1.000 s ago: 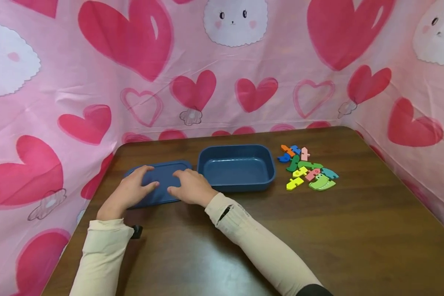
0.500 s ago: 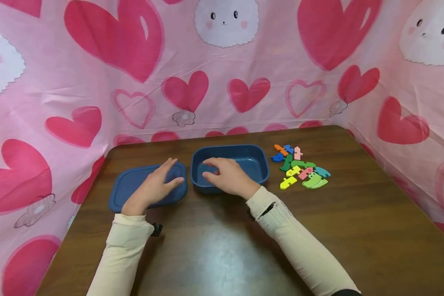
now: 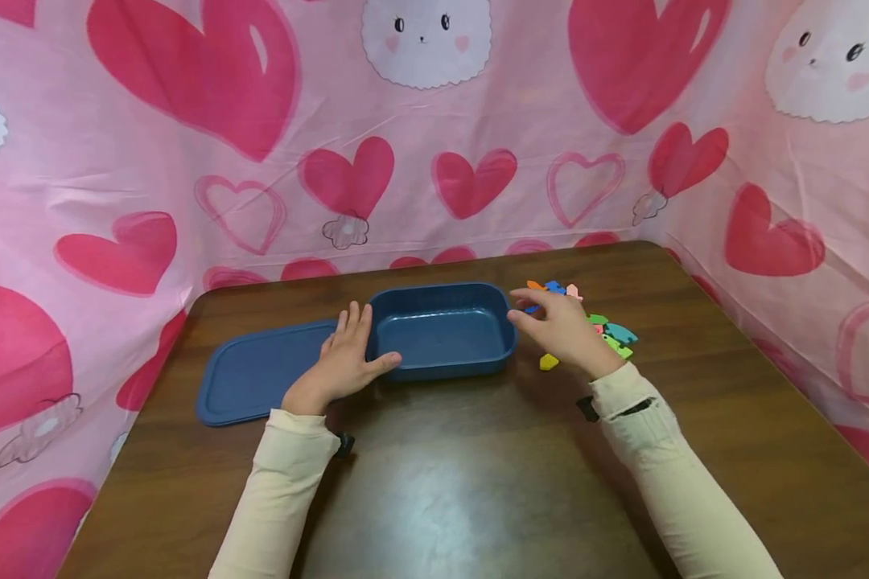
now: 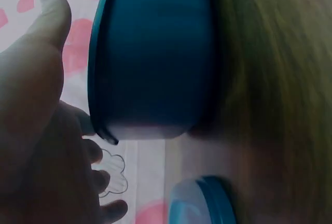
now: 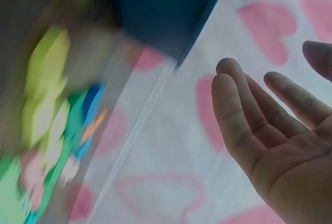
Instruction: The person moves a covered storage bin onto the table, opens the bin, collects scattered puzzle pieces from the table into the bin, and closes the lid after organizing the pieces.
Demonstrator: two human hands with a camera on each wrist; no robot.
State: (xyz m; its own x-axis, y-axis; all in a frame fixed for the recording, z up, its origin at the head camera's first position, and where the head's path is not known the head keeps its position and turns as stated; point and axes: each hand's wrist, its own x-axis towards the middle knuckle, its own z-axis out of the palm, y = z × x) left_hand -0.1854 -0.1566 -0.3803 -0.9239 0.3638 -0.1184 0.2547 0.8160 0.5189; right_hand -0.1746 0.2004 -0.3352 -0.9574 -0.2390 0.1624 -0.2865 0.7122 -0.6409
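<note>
An open dark blue box [image 3: 442,330] stands on the brown table [image 3: 478,466], its flat blue lid [image 3: 249,382] lying just left of it. My left hand [image 3: 343,354] rests flat at the box's left end, fingers straight over the lid's edge and thumb along the front wall; the left wrist view shows the box wall [image 4: 150,53] beside the thumb [image 4: 46,6]. My right hand [image 3: 553,322] hovers with relaxed fingers over a pile of coloured puzzle pieces [image 3: 615,334] right of the box. In the right wrist view its palm [image 5: 270,130] is open and holds nothing, with the pieces [image 5: 46,79] blurred.
A pink cloth with hearts and bunny faces [image 3: 434,145] walls the table at the back and both sides. A yellow piece [image 3: 548,362] lies nearest the box's front right corner. Bare wood stretches from the box to the near edge.
Both hands left the lid. The left slid right to the box's left end; the right crossed over the box to above the puzzle pieces. The camera view shifted rightwards.
</note>
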